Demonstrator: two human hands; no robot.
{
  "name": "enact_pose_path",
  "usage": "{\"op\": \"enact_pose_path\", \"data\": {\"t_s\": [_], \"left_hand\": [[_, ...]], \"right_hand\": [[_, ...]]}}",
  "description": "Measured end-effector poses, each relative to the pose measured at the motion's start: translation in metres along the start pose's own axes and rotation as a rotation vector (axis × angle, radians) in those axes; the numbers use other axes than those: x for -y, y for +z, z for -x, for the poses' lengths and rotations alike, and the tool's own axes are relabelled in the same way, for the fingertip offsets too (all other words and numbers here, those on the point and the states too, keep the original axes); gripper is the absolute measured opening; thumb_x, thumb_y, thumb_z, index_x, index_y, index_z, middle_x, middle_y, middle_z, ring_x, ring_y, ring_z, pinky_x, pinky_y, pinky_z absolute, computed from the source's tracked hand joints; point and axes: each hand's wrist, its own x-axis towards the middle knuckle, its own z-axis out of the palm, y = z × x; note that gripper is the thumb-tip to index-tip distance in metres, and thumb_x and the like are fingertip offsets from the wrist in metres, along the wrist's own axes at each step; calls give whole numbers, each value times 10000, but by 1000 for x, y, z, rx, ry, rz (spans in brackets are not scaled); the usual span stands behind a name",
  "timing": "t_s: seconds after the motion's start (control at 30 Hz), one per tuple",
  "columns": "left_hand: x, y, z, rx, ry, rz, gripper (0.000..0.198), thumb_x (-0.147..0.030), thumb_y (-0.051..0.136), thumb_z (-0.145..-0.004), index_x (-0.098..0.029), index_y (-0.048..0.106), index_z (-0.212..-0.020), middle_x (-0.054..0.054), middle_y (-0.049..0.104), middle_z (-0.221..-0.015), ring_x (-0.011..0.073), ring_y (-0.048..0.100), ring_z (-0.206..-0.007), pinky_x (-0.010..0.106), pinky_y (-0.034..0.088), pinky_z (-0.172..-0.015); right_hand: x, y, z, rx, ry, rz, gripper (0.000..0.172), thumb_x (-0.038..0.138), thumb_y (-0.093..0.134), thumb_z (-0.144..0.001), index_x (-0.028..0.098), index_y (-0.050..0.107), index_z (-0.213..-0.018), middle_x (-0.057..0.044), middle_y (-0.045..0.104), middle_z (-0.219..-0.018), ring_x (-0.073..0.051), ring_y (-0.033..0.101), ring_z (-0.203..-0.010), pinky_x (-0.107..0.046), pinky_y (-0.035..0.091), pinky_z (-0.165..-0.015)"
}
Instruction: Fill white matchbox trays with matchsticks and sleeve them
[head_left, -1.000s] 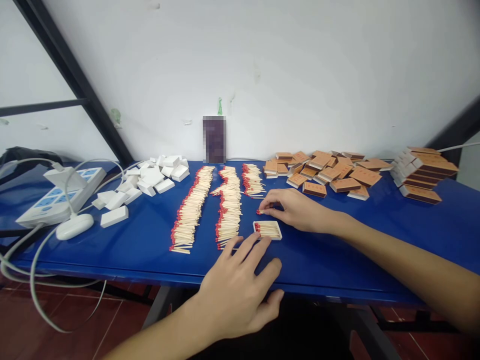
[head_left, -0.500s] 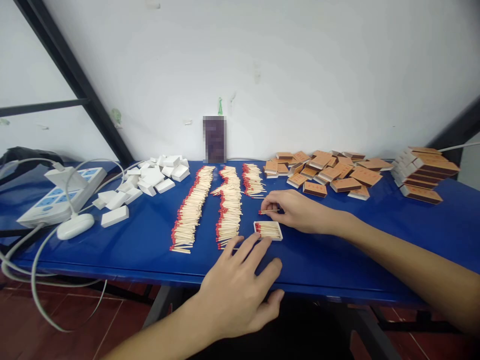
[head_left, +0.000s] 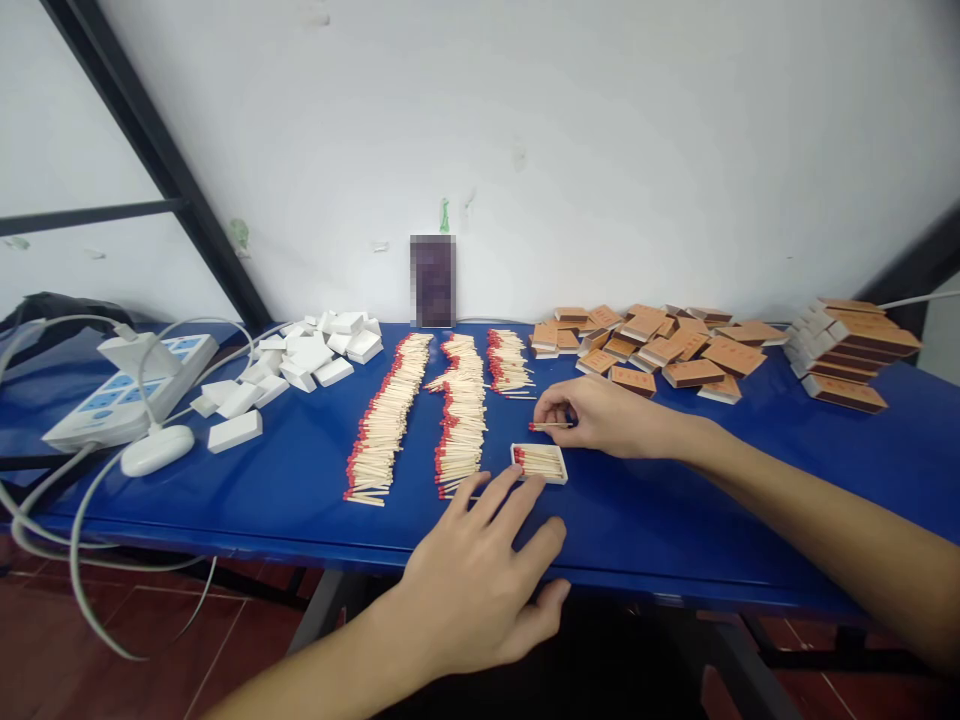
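A small white tray (head_left: pixel 540 463) part filled with red-tipped matches lies near the front of the blue table (head_left: pixel 300 490). My left hand (head_left: pixel 480 580) rests flat on the table, fingers spread, its fingertips touching the tray's near left edge. My right hand (head_left: pixel 604 417) hovers just behind the tray, thumb and fingers pinched on a few matches (head_left: pixel 547 426) held level with their red heads to the left. Three long rows of loose matches (head_left: pixel 457 410) lie to the left of the tray.
Empty white trays (head_left: pixel 300 360) are heaped at the back left. Orange matchbox sleeves (head_left: pixel 660 345) are scattered at the back right, with a stack of them (head_left: pixel 855 350) at the far right. A white power strip (head_left: pixel 127 385) with cables and a white adapter (head_left: pixel 154 450) sit at the left.
My right hand has lifted a few matches from the table and drawn them slightly right and back, above the tray. My left hand has stayed in place.
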Motion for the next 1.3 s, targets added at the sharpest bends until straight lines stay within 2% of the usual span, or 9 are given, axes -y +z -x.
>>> {"op": "enact_pose_path", "data": {"t_s": [0.13,0.4,0.57,0.67,0.77,0.97,1.3], "left_hand": [[0,0,0,-8,-1,-6,351,-370,531,-932,-177,603,-1216,155,565,-1361,343,489,-1314,530,425,-1065],[0,1,1,-12,1,-1,352,-368,519,-937,-177,601,-1222,154,568,-1353,350,494,-1307,537,422,-1069],[0,0,0,-17,-2,10,350,-358,518,-936,-168,600,-1219,158,579,-1308,351,499,-1305,523,431,-1066],[0,0,0,-16,2,27,352,-350,522,-930,-162,601,-1218,153,606,-1217,333,516,-1292,497,440,-1066],[0,1,0,-26,7,24,350,-347,516,-933,-157,601,-1215,163,594,-1249,330,514,-1300,492,438,-1070],[0,1,0,-19,9,22,358,-351,509,-937,-157,593,-1226,163,586,-1287,341,502,-1312,509,427,-1081],[0,0,-1,-5,2,34,349,-337,503,-936,-158,598,-1220,149,591,-1259,351,511,-1295,519,425,-1083]], "right_hand": [[2,-3,1,22,4,-5,112,223,629,-760,182,692,-842,-7,662,-683,-140,554,-583,-247,415,-542],[0,-4,0,-13,20,-13,124,221,607,-729,179,683,-817,9,619,-627,-133,518,-558,-248,397,-529],[11,-6,5,-68,-4,-95,100,244,616,-733,189,674,-791,8,616,-653,-133,530,-594,-248,431,-560],[22,-7,9,-49,-24,-153,87,239,631,-733,198,674,-797,10,629,-667,-130,543,-596,-242,452,-563],[30,-9,14,-22,-35,-197,98,244,644,-754,199,702,-820,1,658,-685,-134,569,-604,-244,472,-568],[42,-8,21,49,-100,-172,205,384,665,-835,212,765,-881,-20,717,-743,-146,625,-648,-251,486,-591],[42,-6,22,72,-142,-126,238,410,638,-873,205,748,-921,-14,730,-772,-135,654,-667,-246,498,-630]]}}
